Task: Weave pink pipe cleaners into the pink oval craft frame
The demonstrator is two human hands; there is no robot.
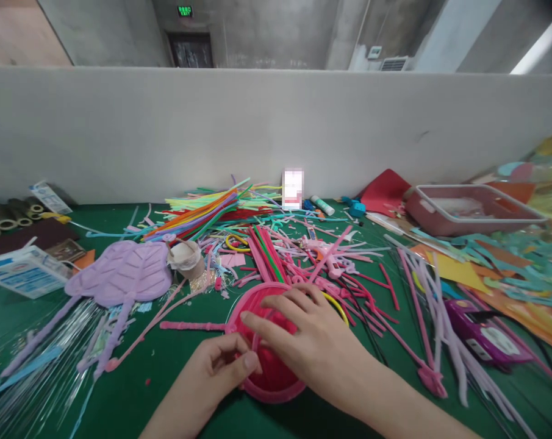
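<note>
In front of me is a round, translucent red piece [276,379] with a fuzzy pink rim. A pink wrapped stick [191,326] juts out from its left side. My left hand [223,366] is at the lower left of the disc, thumb and forefinger pinched together on a curved pink fuzzy strip [256,338] lying across the red face. My right hand [310,332] lies over the disc's upper right, palm down, its fingers stretched out and apart. It covers much of the disc, so what is under those fingers is hidden.
Loose pink and red pipe cleaners [344,292] and a multicoloured bundle [202,213] lie beyond. A lilac leaf-shaped piece [120,274] and a tub [186,259] are left. Right are a purple device [486,335] with a cable and a pink bin [472,225]. A partition [166,134] stands behind.
</note>
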